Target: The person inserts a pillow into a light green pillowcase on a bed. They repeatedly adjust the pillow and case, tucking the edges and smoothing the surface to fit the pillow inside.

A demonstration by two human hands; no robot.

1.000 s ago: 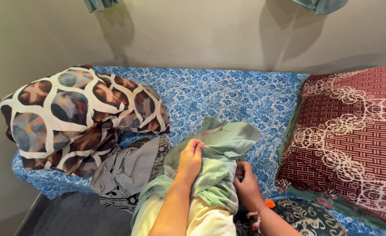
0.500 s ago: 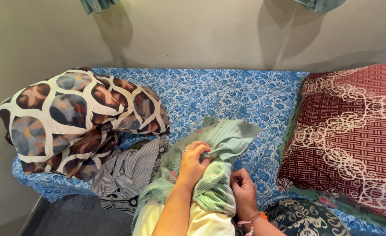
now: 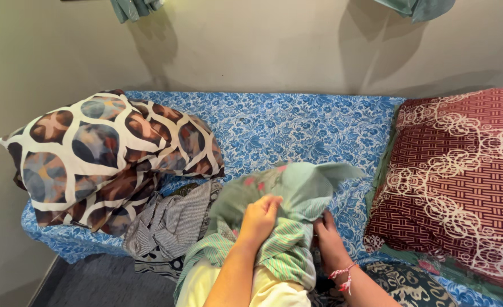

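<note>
From the head camera, the left hand [image 3: 260, 219] is bunched tight on a green striped garment [image 3: 288, 193] heaped at the near edge of the blue floral bed [image 3: 297, 122]. The right hand [image 3: 328, 239] is tucked under its right fold; I cannot tell how it grips. A grey striped cloth [image 3: 172, 219] lies just beside, below the patterned pillow [image 3: 103, 153]. Best, I'd judge, to find a hem and shake it flat.

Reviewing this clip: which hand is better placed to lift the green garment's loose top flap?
Likely left: the left hand already grips the green garment just below the flap; the right hand sits lower, partly hidden.
</note>
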